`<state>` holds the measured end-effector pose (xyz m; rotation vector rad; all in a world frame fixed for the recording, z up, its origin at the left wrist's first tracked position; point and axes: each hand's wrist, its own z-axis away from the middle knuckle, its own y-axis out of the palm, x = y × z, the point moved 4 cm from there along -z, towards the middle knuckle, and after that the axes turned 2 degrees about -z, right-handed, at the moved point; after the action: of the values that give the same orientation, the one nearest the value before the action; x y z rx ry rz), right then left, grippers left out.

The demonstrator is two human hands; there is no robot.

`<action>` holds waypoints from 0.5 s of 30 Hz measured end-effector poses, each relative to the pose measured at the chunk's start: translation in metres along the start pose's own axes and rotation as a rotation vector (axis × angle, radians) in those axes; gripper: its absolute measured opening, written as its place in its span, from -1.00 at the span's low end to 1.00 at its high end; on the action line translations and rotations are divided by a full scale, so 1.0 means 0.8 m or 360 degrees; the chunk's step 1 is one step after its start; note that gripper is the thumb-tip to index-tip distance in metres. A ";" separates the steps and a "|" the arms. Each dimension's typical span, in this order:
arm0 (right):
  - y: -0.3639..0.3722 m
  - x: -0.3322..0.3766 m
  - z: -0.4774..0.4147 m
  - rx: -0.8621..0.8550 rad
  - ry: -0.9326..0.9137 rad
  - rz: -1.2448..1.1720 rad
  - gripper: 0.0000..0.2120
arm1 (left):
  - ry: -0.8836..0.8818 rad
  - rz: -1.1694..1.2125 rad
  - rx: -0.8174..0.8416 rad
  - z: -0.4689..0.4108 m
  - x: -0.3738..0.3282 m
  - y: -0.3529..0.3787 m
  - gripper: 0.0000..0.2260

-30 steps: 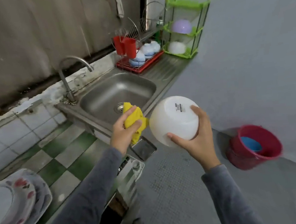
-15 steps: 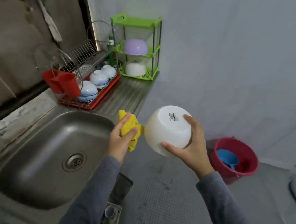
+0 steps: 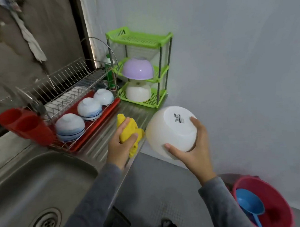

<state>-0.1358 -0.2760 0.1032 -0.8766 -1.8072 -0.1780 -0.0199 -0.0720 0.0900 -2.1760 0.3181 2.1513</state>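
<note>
Base-up, likely for wiping, a round white plastic bowl (image 3: 171,131) is gripped by the fingers of the right hand (image 3: 193,151) just off the steel worktop (image 3: 97,145); the left hand (image 3: 120,145), fingers curled, clutches a crumpled yellow cloth (image 3: 128,128) beside it.

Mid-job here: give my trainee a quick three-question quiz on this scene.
1. True or false: the right hand holds the round white plastic bowl with its base toward the camera.
2. The left hand grips: A) a crumpled yellow cloth, B) a metal spoon, C) a green sponge?
3. How many blue-striped white bowls lie upside down in the wire dish rack?
Key: 1 true; 2 A; 3 three.
</note>
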 end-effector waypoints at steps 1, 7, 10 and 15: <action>0.003 -0.004 -0.027 0.0016 -0.0031 -0.0009 -0.04 | 0.0034 -0.0018 -0.0019 -0.022 -0.004 0.006 -0.54; 0.025 0.005 -0.189 0.0133 -0.0246 -0.0140 -0.04 | 0.0176 0.0097 -0.0183 -0.145 -0.056 0.038 -0.54; 0.038 0.025 -0.257 0.0180 -0.0358 -0.0202 -0.02 | 0.0275 0.0087 -0.0245 -0.194 -0.093 0.047 -0.53; 0.072 0.072 -0.348 0.0199 -0.0558 -0.0173 -0.03 | 0.0405 0.0081 -0.0322 -0.260 -0.148 0.051 -0.52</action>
<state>0.1019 -0.3478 0.2538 -0.7548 -2.1690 0.0225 0.1764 -0.1397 0.2161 -2.5877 0.1760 2.0104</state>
